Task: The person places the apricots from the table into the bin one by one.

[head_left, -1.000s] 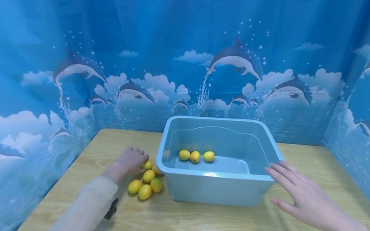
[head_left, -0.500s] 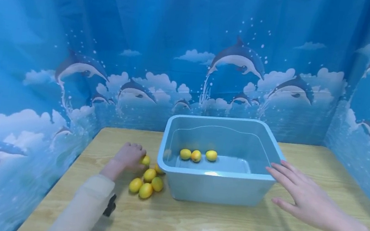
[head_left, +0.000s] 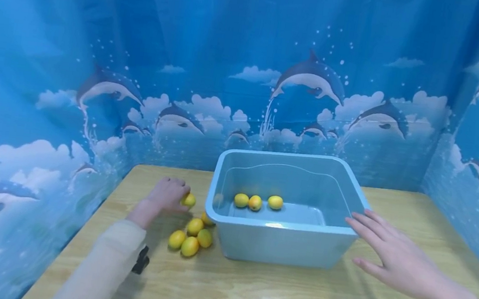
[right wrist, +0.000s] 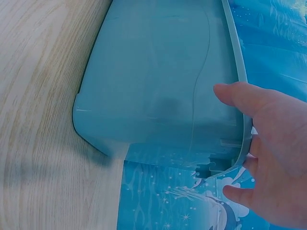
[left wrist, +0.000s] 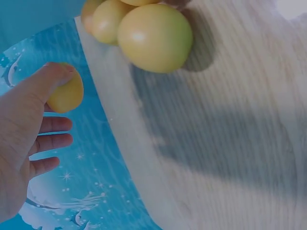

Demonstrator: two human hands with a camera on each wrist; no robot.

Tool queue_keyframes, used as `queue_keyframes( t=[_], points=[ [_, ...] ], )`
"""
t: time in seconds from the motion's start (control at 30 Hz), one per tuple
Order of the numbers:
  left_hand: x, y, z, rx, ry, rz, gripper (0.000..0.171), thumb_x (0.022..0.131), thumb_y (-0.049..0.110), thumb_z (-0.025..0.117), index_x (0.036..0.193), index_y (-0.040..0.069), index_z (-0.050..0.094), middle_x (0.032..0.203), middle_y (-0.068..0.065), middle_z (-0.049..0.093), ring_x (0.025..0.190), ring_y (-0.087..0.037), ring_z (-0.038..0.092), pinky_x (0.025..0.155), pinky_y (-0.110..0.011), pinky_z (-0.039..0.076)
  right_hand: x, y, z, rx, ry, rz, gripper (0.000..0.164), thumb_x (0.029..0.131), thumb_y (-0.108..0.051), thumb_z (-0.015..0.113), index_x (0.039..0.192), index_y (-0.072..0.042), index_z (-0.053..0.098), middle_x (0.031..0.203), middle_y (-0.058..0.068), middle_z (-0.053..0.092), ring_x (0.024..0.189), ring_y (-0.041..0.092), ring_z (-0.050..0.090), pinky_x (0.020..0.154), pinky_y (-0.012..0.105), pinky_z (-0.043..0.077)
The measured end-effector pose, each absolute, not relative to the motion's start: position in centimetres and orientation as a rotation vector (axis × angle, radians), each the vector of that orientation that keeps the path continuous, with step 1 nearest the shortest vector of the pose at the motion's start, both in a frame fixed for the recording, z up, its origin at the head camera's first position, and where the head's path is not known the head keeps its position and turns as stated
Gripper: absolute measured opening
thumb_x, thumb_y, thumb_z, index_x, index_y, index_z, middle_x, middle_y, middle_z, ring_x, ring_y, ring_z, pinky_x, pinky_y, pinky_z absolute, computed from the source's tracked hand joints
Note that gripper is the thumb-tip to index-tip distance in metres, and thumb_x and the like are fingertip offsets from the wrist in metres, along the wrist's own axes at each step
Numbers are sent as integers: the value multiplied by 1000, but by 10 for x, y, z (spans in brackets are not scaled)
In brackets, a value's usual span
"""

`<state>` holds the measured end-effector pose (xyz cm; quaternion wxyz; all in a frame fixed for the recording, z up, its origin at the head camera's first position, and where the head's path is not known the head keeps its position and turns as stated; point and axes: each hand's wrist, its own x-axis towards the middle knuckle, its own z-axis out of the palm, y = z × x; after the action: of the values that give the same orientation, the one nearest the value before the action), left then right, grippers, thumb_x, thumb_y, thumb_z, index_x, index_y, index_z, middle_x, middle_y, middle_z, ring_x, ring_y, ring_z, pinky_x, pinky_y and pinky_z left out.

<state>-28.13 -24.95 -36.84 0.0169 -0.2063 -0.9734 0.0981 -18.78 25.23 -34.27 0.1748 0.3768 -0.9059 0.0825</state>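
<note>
My left hand point(head_left: 164, 196) pinches a small oval yellow fruit point(left wrist: 68, 96) between thumb and finger, raised a little above the table at the bin's left; the other fingers extend loosely in the left wrist view. Beside and nearer than that hand lies a cluster of several similar yellow fruits point(head_left: 190, 246), one partly hidden by the bin's left wall. The light-blue plastic bin point(head_left: 277, 243) stands upright with three yellow fruits point(head_left: 255, 202) on its floor. My right hand point(head_left: 398, 256), its fingers fairly straight, rests at the bin's right rim.
The bin stands on a light wood-grain table point(head_left: 221, 288) whose left edge is near my left arm. Blue curtains point(head_left: 235, 43) printed with dolphins and clouds enclose the back and sides. A small black object point(head_left: 141, 260) sits at my left sleeve.
My left hand has risen slightly away from the cluster, with the yellow fruit moving along in its pinch. My right hand stays at the bin's rim, and the view has shifted slightly.
</note>
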Motion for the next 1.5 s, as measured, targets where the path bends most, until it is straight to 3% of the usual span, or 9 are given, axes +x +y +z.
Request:
queue_keyframes(
  t=[0.4, 0.43, 0.53, 0.67, 0.77, 0.9, 1.13, 1.37, 1.5],
  points=[
    [-282, -245, -340, -611, -2990, 207, 33, 79, 36, 69, 95, 8, 64, 81, -3, 56, 76, -21, 52, 74, -44, 43, -191, 254, -345, 1088, -2518, 209, 77, 76, -30, 75, 141, -13, 37, 138, 14, 41, 131, 31, 31, 109, 36, 21],
    [-282, -245, -338, -616, -2980, 208, 33, 79, 36, 69, 94, 8, 64, 81, -3, 56, 76, -22, 52, 73, -44, 43, -190, 254, -345, 1094, -2518, 213, 78, 76, -29, 75, 142, -13, 37, 138, 14, 41, 131, 31, 31, 108, 40, 24],
    [-281, -244, -330, -618, -2953, 227, 37, 79, 38, 68, 99, 7, 65, 83, -4, 58, 80, -24, 53, 73, -44, 43, -190, 254, -345, 1092, -2519, 202, 78, 76, -30, 75, 142, -14, 37, 138, 15, 41, 132, 29, 30, 110, 28, 12],
    [-281, -240, -317, -612, -2913, 208, 39, 79, 38, 69, 101, 6, 65, 87, -6, 60, 81, -25, 55, 71, -44, 44, -191, 254, -345, 1095, -2517, 200, 78, 76, -29, 75, 142, -14, 36, 138, 15, 41, 131, 30, 30, 110, 27, 11],
    [-280, -238, -308, -619, -2874, 196, 38, 78, 38, 70, 100, 6, 66, 87, -6, 61, 78, -24, 56, 67, -41, 44, -192, 254, -344, 1099, -2520, 209, 78, 76, -29, 75, 142, -14, 36, 138, 14, 41, 130, 32, 31, 106, 44, 27],
    [-279, -232, -293, -620, -2865, 187, 37, 79, 38, 69, 100, 7, 66, 87, -6, 61, 77, -23, 55, 66, -40, 43, -192, 254, -344, 1095, -2525, 211, 77, 76, -30, 75, 142, -15, 37, 138, 14, 41, 131, 32, 31, 103, 47, 30],
    [-280, -222, -271, -629, -2860, 154, 39, 80, 37, 69, 103, 6, 65, 90, -7, 61, 78, -23, 53, 68, -40, 42, -190, 255, -344, 1094, -2524, 202, 77, 77, -30, 74, 142, -15, 36, 138, 15, 41, 134, 28, 27, 109, 25, 6],
    [-283, -210, -253, -689, -2831, 182, 36, 81, 37, 68, 100, 7, 65, 83, -4, 56, 72, -20, 48, 64, -35, 39, -188, 255, -343, 1092, -2525, 210, 77, 77, -30, 74, 142, -15, 36, 138, 15, 41, 134, 29, 28, 110, 34, 15],
    [-285, -201, -243, -698, -2812, 198, 35, 82, 37, 67, 100, 7, 65, 84, -4, 57, 72, -20, 49, 66, -35, 40, -189, 255, -343, 1091, -2524, 197, 78, 76, -30, 75, 142, -15, 36, 138, 15, 42, 134, 29, 28, 109, 25, 7]
  ],
)
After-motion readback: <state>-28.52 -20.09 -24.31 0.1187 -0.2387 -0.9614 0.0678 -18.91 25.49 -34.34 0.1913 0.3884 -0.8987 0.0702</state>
